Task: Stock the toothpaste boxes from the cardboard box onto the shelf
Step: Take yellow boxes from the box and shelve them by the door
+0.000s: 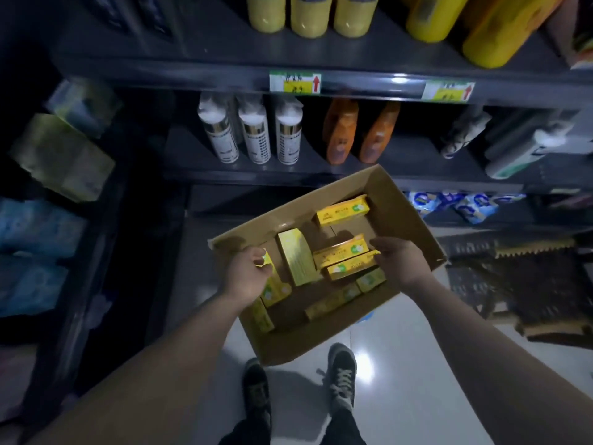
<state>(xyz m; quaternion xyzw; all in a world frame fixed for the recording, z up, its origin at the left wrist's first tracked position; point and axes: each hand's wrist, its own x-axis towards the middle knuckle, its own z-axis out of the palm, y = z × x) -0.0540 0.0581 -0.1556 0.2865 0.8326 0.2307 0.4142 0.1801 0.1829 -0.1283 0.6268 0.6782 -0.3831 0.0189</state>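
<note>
In the cardboard box [401,200], below the shelf [410,152], one toothpaste box [277,289] is gripped by the left hand [247,274] w/ curled fingers — a second toothpaste carton [349,269] is pinched at its end by the right hand [398,260], prob. so two are lifted at once.

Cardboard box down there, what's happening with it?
A person stands over the open cardboard box in front of the shelf, with both hands inside it. The left hand grips one toothpaste box, and the right hand pinches the end of a second box. Several loose boxes lie inside. No toothpaste is visible on the shelf yet.
</note>
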